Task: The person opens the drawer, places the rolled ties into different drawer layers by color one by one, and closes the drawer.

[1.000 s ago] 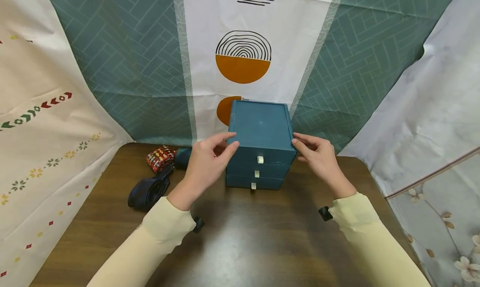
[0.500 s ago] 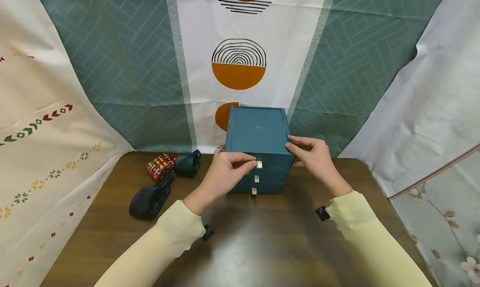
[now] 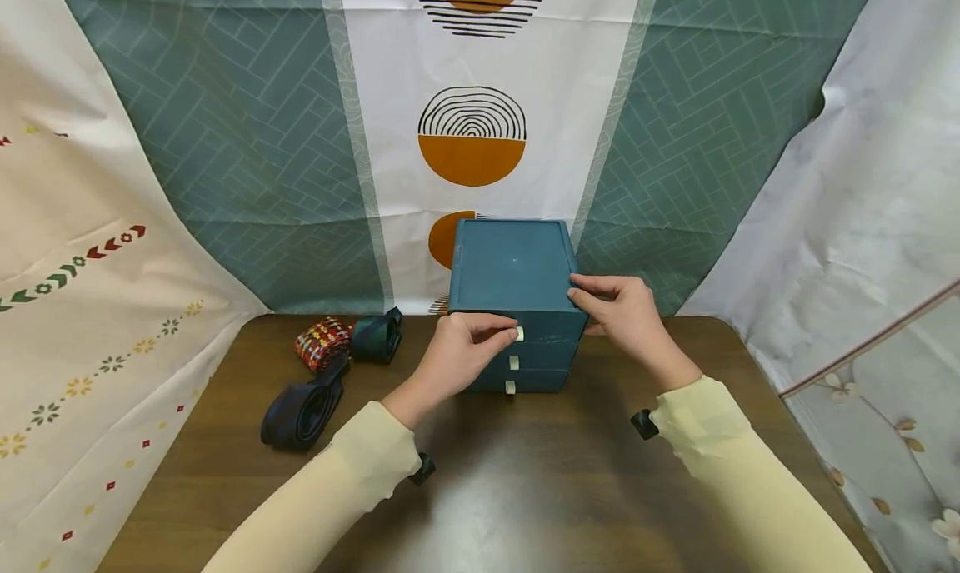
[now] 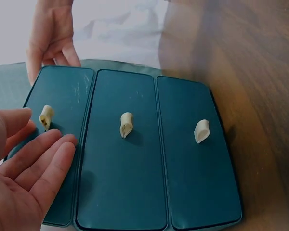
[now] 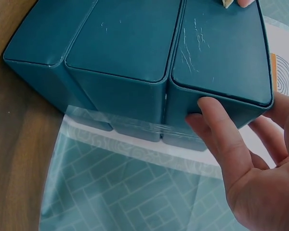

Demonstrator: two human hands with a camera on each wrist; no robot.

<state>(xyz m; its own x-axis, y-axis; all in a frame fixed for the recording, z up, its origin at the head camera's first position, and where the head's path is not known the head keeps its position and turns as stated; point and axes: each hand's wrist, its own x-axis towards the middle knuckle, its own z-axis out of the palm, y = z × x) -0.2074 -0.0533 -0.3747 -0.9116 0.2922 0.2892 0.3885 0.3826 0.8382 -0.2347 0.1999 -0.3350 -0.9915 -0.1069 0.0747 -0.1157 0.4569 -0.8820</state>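
A teal three-drawer box [image 3: 513, 265] stands at the back of the table, its drawers closed, with a cream loop pull on each front. My left hand [image 3: 465, 352] is at the top drawer's pull tab [image 4: 46, 117]. In the left wrist view its thumb and fingers spread on either side of that tab, without a visible pinch. My right hand [image 3: 630, 319] rests on the box's upper right edge. In the right wrist view, fairly straight fingers [image 5: 219, 125] touch the box's side, while the others reach over the top edge, their tips partly hidden.
Left of the box lie three rolled neckties: a multicoloured woven one [image 3: 324, 342], a dark green one [image 3: 377, 337] and a navy one [image 3: 300, 413]. A patterned curtain [image 3: 262, 140] hangs right behind the box. Light cloths border the wooden table [image 3: 540, 490] on both sides.
My left hand has moved from the box's upper left edge to the front, at the top pull tab. My right hand stays on the right edge. The head view has shifted slightly.
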